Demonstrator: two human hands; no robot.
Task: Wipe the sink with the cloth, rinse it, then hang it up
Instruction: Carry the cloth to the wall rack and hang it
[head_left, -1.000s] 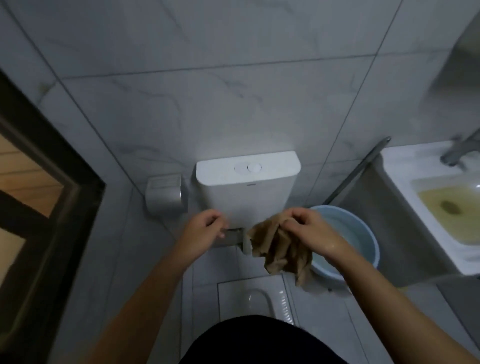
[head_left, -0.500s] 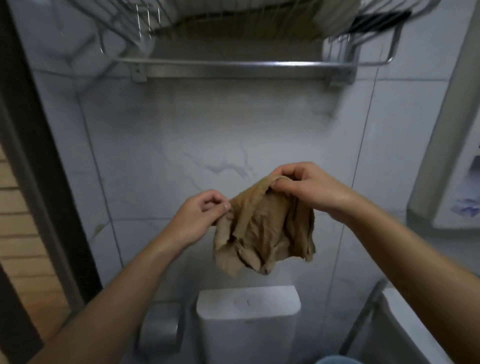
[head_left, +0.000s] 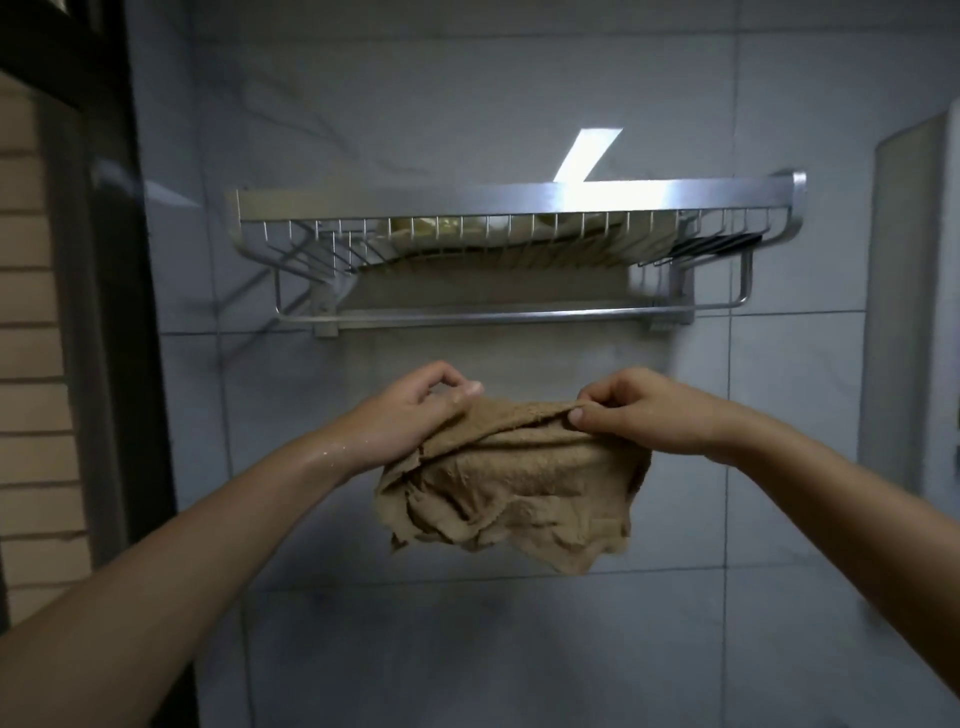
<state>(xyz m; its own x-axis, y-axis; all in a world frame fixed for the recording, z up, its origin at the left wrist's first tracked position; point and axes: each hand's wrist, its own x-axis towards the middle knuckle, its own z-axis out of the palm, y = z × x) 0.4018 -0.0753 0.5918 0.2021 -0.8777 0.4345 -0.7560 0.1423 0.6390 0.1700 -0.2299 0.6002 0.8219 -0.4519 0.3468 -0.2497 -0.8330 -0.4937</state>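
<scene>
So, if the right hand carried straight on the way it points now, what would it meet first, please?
Probably the grey wall tile just below the rack's towel bar. The right hand, gripping the brown cloth, points forward and slightly left; depth is unclear.

- In the middle of the frame, open air lies between the hanging rail (head_left: 488, 315) and the two hands below it; nothing crosses this band.
- The cloth (head_left: 511, 480), stretched between the left hand (head_left: 410, 415) and right hand (head_left: 641, 413), fills the centre and blocks a straight path there.
- Above the rail, the wire shelf (head_left: 514, 228) juts out from the wall, stuffed with folded fabric.
- A dark door frame (head_left: 111, 291) closes the left side.
- A pale panel (head_left: 906, 312) bounds the right edge.
- The lower part of the frame shows bare tiled wall (head_left: 467, 649) between the forearms.
</scene>
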